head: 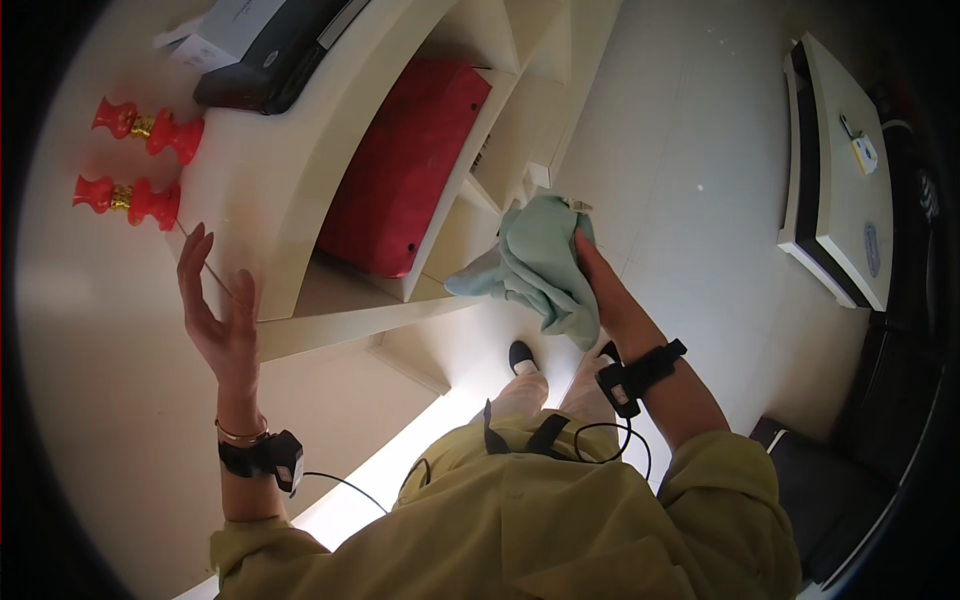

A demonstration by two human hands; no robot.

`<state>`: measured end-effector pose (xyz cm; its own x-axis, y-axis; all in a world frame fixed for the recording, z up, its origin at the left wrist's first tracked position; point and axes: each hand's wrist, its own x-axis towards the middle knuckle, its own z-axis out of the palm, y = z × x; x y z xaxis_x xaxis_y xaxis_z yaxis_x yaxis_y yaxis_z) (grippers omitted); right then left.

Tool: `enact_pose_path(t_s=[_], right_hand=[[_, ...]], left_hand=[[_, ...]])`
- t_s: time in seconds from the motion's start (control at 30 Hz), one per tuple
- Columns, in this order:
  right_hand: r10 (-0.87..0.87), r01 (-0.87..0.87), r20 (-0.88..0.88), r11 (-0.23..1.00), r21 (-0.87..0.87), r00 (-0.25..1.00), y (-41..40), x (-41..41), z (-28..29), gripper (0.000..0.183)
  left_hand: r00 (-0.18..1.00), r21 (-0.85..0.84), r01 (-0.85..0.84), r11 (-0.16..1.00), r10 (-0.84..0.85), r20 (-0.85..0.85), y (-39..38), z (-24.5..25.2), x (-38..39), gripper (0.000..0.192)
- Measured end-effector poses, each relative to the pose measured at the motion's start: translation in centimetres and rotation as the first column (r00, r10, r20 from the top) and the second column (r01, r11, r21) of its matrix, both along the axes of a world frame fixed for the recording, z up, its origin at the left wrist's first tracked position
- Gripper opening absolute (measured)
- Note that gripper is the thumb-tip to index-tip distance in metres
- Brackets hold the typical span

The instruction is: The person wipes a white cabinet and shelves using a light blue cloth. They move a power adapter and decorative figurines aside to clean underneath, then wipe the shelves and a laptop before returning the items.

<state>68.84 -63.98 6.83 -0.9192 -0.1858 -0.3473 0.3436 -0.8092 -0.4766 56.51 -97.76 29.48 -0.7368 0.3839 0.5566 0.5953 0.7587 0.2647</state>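
In my right hand (600,289) is a bunched pale green cloth (544,262), hanging in folds beside the open shelves. My left hand (221,315) is raised near the end of the cream cabinet's top (251,195), fingers apart and holding nothing; whether it touches the cabinet I cannot tell. Beyond its fingertips stand two red ornaments with gold middles, one (127,201) nearer and the other (150,131) farther off. A red fabric storage box (405,165) fills the cabinet's nearest compartment.
A black device (277,67) and a white box (232,30) lie on the cabinet top. At the right is a low white table (855,195) with small items on it, beside a black sofa (862,420). Cables run from bands on both my wrists.
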Motion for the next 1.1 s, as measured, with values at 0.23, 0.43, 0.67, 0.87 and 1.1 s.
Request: enact_pose_path(t_s=[0.23, 0.43, 0.67, 0.87, 1.1], right_hand=[[-0.081, 0.096, -0.064, 0.956, 0.276, 0.995, 4.0, 4.5, 5.5, 0.075], [-0.22, 0.203, 0.059, 0.956, 0.211, 0.974, 7.2, 7.1, 7.0, 0.068], [-0.457, 0.372, 0.033, 0.762, 0.531, 0.889, 14.6, 11.5, 5.6, 0.048], [-0.701, 0.622, 0.012, 0.64, 0.451, 0.713, 16.7, 13.3, 5.9, 0.037], [-0.69, 0.568, 0.049, 0.632, 0.527, 0.722, 18.0, 13.7, 6.9, 0.045]], left_hand=[[0.759, 0.116, 0.55, 0.827, -0.553, 0.344, 13.5, -2.4, 7.2, 0.047], [0.073, 0.573, 0.175, 0.801, -0.591, 0.803, 24.5, -14.2, 7.4, 0.067], [-0.106, 0.62, 0.044, 0.783, -0.614, 0.782, 29.8, -15.5, 9.2, 0.044], [-0.194, 0.483, 0.016, 0.876, -0.471, 0.861, 33.1, -15.9, 9.2, 0.048], [-0.128, 0.573, 0.247, 0.782, -0.56, 0.819, 36.1, -15.0, 11.8, 0.061]])
